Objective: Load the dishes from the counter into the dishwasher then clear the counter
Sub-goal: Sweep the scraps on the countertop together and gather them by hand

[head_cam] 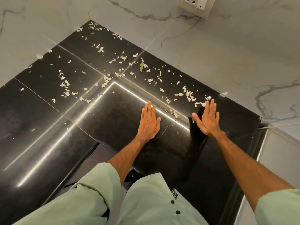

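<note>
The glossy black counter (48,127), made of slabs with thin joint lines and set into a corner of marble walls (227,46), is strewn across its back half with pale papery scraps (188,94), thickest along the right side, with one green leaf (141,67) among them

A single wide-angle view from the person's head looks forward and steeply down, close over the black counter (40,119) corner, marble walls (227,46) along the top
</note>
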The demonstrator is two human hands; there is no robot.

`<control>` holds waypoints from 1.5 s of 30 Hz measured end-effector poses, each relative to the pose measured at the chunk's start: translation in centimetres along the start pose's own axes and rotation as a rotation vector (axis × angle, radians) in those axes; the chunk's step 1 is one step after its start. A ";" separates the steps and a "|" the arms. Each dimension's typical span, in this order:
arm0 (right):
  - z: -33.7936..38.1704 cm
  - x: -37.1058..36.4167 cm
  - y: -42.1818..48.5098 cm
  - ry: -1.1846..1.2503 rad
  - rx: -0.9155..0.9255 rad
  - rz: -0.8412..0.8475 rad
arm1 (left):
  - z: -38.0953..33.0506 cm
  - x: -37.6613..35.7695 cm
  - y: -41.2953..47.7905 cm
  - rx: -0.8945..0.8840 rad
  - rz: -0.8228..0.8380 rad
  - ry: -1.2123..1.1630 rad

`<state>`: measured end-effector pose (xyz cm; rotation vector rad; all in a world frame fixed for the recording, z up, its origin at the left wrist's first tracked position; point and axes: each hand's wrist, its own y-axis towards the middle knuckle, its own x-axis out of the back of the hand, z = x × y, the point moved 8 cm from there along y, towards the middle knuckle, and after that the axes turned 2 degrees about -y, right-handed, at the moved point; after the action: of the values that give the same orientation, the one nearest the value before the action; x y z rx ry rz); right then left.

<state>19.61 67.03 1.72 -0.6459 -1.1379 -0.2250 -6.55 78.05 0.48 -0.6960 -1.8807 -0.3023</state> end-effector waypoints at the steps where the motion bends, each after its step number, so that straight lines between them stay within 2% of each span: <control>1: -0.3 0.3 0.6 0.012 0.006 -0.005 | -0.2 -0.2 0.2 0.012 -0.020 -0.005; 7: -0.3 1.8 6.0 0.079 0.028 -0.087 | -0.2 -0.5 1.0 0.030 -0.182 -0.020; 11: 1.8 -0.3 6.4 0.049 0.016 -0.113 | 0.0 0.2 0.6 0.039 -0.259 -0.132; 15: 6.4 -2.9 3.2 0.019 0.218 -0.121 | -0.1 0.5 0.6 0.054 -0.264 -0.127; 18: 7.2 -2.7 2.5 0.130 0.348 -0.125 | -0.1 0.4 0.7 0.056 -0.262 -0.125; 22: 4.0 1.6 7.2 0.169 0.251 -0.228 | 0.3 0.0 0.9 0.055 -0.271 -0.140; 25: 3.5 1.9 10.3 0.127 0.222 -0.168 | 0.4 -0.1 0.9 0.053 -0.293 -0.149; 28: 6.3 -0.3 9.3 0.018 0.274 -0.165 | 0.3 0.1 0.8 0.052 -0.304 -0.166; 33: 10.5 -3.7 2.1 0.101 0.559 -0.048 | 0.4 0.2 0.7 0.080 -0.295 -0.166; 36: 9.1 -1.4 3.5 0.253 0.516 -0.082 | 0.3 0.3 0.7 0.072 -0.305 -0.175; 40: 7.1 1.8 9.7 0.260 0.351 -0.144 | 0.3 0.3 0.7 0.071 -0.328 -0.188; 45: 11.3 -0.5 11.2 0.182 0.529 -0.059 | 0.3 0.5 0.4 0.068 -0.359 -0.214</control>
<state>16.14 82.50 0.20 -0.1203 -0.9854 -0.0260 -6.64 78.72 0.81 -0.3513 -2.2110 -0.4025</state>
